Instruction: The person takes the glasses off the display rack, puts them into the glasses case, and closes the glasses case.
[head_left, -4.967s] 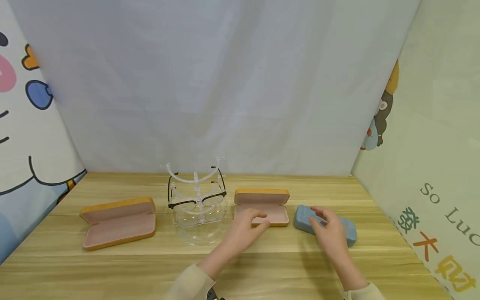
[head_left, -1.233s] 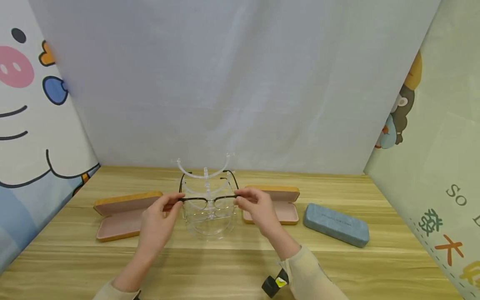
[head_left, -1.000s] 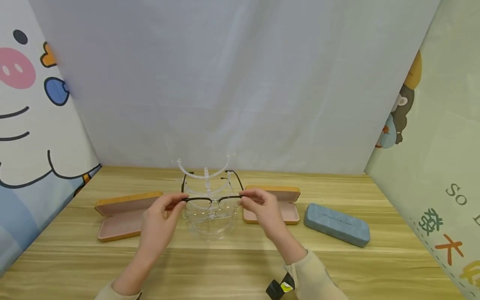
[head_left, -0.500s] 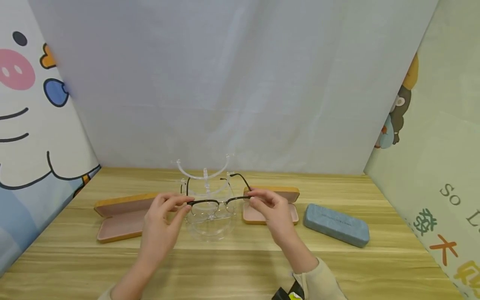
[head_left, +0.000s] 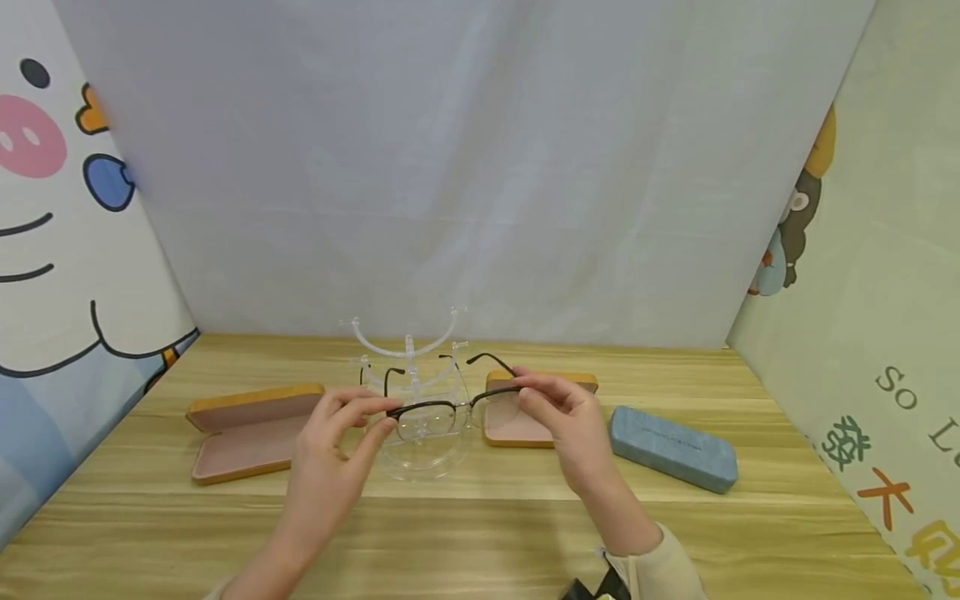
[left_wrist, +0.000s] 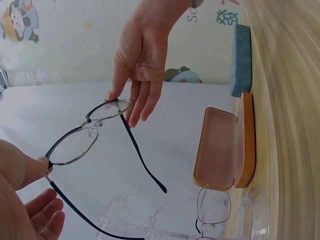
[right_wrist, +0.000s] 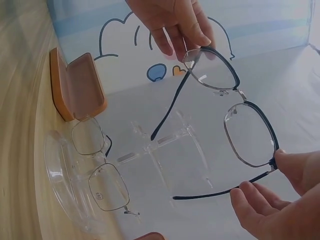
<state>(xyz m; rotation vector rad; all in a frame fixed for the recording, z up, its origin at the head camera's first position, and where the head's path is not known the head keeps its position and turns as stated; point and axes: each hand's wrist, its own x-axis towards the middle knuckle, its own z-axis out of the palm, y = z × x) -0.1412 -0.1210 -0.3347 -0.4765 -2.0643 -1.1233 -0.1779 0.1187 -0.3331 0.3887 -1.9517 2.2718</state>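
Both hands hold a pair of black browline eyeglasses [head_left: 427,405] with their temples unfolded. My left hand [head_left: 330,454] pinches one end of the frame by the hinge, and my right hand [head_left: 573,433] pinches the other end. The glasses are tilted, off the clear display stand [head_left: 410,350] and in front of it. In the right wrist view, thin metal-framed glasses [right_wrist: 109,186] sit low on that stand. Behind the right hand, an open orange case [head_left: 517,429] with pink lining is partly covered.
Left of the stand lies another open orange case [head_left: 251,442], partly behind the left hand. A closed blue glasses case [head_left: 673,448] lies to the right. A pale cloth [head_left: 480,167] hangs behind the wooden table [head_left: 450,542], with printed sheets at both sides.
Earlier my hands were near the middle orange case and the blue case. They then gripped the black eyeglasses on the stand and drew them off, toward me and to the right.
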